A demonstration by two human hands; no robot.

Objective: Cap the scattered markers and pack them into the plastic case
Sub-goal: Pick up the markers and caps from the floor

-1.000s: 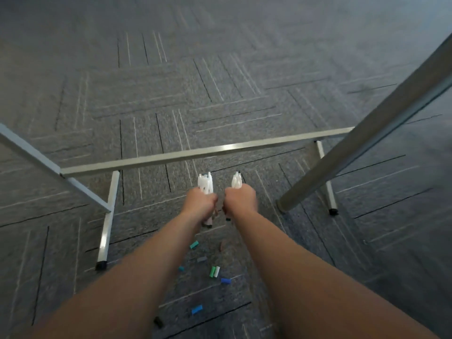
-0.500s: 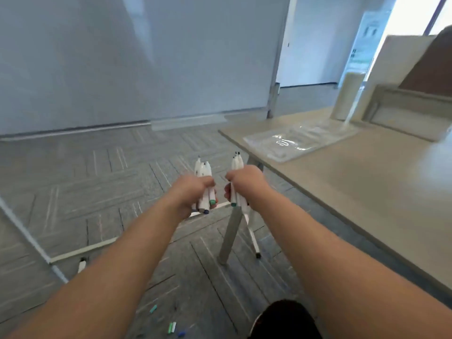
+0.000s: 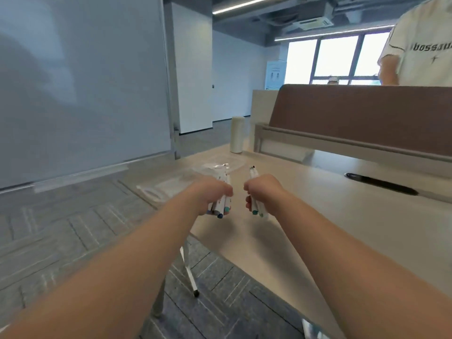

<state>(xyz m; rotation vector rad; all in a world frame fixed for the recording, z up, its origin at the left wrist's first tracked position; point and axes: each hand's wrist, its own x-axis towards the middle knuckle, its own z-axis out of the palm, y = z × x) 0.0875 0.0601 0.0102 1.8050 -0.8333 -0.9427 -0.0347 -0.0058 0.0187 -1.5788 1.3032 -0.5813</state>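
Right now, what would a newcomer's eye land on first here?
Two outstretched arms at centre: the left hand grips a bundle of markers, the right hand a smaller bundle. Just beyond them, a clear plastic case lies on the beige table.

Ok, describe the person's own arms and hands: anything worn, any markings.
The left forearm and right forearm are bare to the picture's lower edge: no sleeves. The left hand and right hand wear no gloves. No watch, bracelet or marking shows; any ring would be hidden.
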